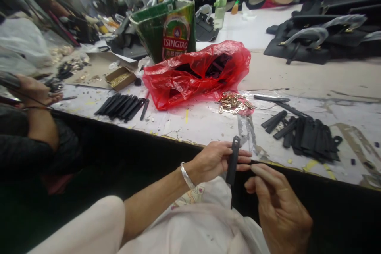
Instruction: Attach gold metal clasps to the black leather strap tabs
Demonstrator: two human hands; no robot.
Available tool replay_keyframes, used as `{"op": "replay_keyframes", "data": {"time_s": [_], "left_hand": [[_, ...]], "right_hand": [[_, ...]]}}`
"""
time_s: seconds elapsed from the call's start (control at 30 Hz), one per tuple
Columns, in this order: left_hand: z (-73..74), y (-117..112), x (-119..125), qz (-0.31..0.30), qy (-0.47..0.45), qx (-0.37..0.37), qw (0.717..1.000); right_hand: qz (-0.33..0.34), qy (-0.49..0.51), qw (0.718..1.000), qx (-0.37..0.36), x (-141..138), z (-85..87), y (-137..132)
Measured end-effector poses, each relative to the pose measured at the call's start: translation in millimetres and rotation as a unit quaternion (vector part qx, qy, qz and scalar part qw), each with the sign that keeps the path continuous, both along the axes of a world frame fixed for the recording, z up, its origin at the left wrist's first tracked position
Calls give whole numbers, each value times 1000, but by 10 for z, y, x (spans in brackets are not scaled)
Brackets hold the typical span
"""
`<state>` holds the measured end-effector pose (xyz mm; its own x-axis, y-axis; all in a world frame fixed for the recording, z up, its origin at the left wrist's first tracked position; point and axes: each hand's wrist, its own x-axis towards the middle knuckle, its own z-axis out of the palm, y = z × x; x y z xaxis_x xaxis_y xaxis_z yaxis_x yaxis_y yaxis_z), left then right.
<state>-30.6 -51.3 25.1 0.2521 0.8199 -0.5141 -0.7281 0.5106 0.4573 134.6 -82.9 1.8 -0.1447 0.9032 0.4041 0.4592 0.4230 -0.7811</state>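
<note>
A short black strap (233, 162) with a hole near its rounded top end lies across the fingers of my left hand (210, 160). That hand is palm up in front of the table edge, with its fingers stretched under the strap and the thumb by it. Just to the right, my right hand (279, 202) is closed, thumb and fingers pressed together. Whatever those fingertips hold, if anything, is too small to make out. Ahead on the table, a heap of gold-coloured metal links (233, 103) sits by a pile of black straps (311, 135).
A red plastic bag (193, 75) with dark pieces inside lies mid-table, before a green Tsingtao carton (166, 31). More black straps (122, 105) form a row at left, near a small box (120, 78). Black handbags (309, 39) lie at right. A co-worker's hand (35, 91) is at left.
</note>
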Motion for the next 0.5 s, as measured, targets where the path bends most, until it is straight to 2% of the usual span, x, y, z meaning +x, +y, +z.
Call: {"op": "replay_keyframes", "data": {"time_s": [0.13, 0.23, 0.37, 0.5], "left_hand": [[-40, 2, -44, 12, -36, -36, 999], [-78, 11, -78, 21, -51, -62, 997], [-127, 19, -132, 40, -53, -77, 995], [-181, 5, -179, 52, -54, -77, 994]], "right_hand": [[-21, -28, 999, -15, 96, -134, 407], [-22, -90, 995, 26, 96, -218, 832], [5, -172, 981, 91, -44, -290, 1444], [-8, -270, 960, 79, -251, -372, 1929]]}}
